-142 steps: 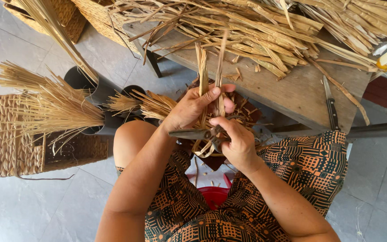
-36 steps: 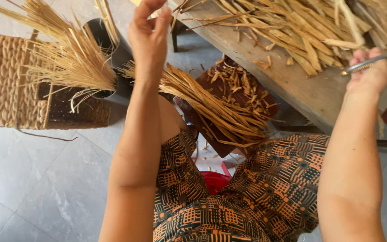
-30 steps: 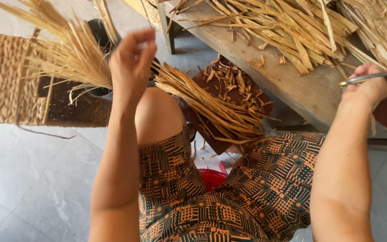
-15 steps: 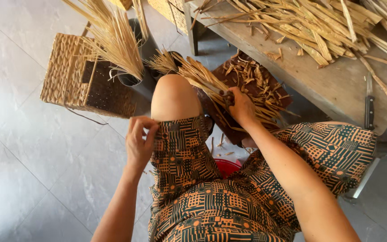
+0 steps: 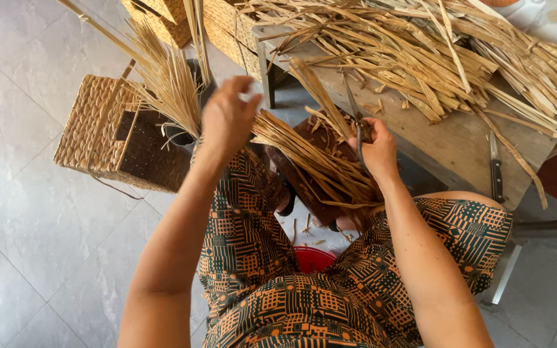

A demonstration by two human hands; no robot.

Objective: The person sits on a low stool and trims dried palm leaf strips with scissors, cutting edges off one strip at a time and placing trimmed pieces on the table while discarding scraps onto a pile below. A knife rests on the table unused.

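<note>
We see the left hand (image 5: 228, 116) raised above the left knee, its fingers curled loosely together; whether it pinches anything we cannot tell, because the back of the hand faces us. Just beside it, to its right, lies a bundle of dried straw strips (image 5: 311, 158), which rests across the lap and over a dark brown tray (image 5: 304, 187) between the knees. The right hand (image 5: 375, 149) is on the far end of this bundle, fingers closed around a thin metal blade (image 5: 354, 122) and one long strip (image 5: 320, 96) that stands up and away from the body.

Behind the hands is a wooden table (image 5: 459, 145) covered with a big heap of loose straw strips (image 5: 420, 51). A knife (image 5: 496, 171) lies near the table's front edge. On the grey tile floor (image 5: 27, 193), left of the knee, stands a woven basket (image 5: 98, 129), and a sheaf of fine straw (image 5: 169, 84) rises just beside it.
</note>
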